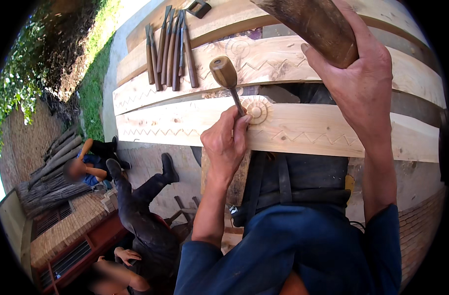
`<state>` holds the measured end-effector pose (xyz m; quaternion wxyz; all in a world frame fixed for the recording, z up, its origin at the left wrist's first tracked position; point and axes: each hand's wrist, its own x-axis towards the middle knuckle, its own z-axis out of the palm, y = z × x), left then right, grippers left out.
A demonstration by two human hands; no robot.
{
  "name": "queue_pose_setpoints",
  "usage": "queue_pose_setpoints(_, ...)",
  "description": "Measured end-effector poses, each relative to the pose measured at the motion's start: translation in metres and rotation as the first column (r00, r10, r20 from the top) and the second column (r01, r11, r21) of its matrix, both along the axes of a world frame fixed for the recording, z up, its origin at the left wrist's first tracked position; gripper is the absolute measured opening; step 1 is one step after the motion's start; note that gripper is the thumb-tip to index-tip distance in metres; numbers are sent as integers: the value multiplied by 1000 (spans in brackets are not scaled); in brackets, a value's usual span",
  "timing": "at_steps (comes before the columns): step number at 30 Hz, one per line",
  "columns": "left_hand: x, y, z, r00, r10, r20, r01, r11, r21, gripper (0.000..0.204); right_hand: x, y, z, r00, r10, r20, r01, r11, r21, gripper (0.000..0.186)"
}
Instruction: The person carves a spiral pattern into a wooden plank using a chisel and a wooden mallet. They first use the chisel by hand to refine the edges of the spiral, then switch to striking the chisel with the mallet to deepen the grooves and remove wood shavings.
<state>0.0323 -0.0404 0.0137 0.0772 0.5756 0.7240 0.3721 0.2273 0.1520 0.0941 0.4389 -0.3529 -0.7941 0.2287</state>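
My left hand (pixel 222 140) is closed round the metal shank of a wood-carving chisel (pixel 223 73), whose wooden handle points up. The chisel's lower end is hidden by my fingers, beside a carved round rosette (pixel 257 111) on the nearest pale board (pixel 170 118). Shallow zigzag lines run along this board on both sides of the rosette. Raised at the upper right, my right hand (pixel 359 81) grips a thick, dark wooden mallet (pixel 315 29), held above the boards and apart from the chisel. Its far end runs out of the picture.
Several chisels (pixel 172 54) lie side by side across the farther boards, near a small dark block (pixel 199 9). A second zigzag-carved board (pixel 278 61) lies beyond mine. On the left, one person (pixel 140 216) sits close by; another (pixel 94 164) is farther off near stacked logs (pixel 62 150).
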Motion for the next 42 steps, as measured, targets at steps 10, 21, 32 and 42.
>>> queue_pose_setpoints(10, -1, -2, -1, 999, -32, -16, 32, 999, 5, 21, -7, 17, 32, 910, 241, 336, -286, 954, 92, 56)
queue_pose_setpoints(21, 0, -1, 5, 995, -62, -79, 62, 998, 7, 19, -7, -1, 15, 939, 55, 340, -118, 978, 170, 75)
queue_pose_setpoints(32, 7, -39, -20, 867, 101, 489, -171, 980, 102, 13, 32, -30, -17, 966, 16, 259, -12, 1000, -17, 78)
queue_pose_setpoints(42, 17, -25, -15, 967, 130, 219, -144, 988, 48, 7, 35, -36, -22, 967, 39, 251, -21, 997, -75, 79)
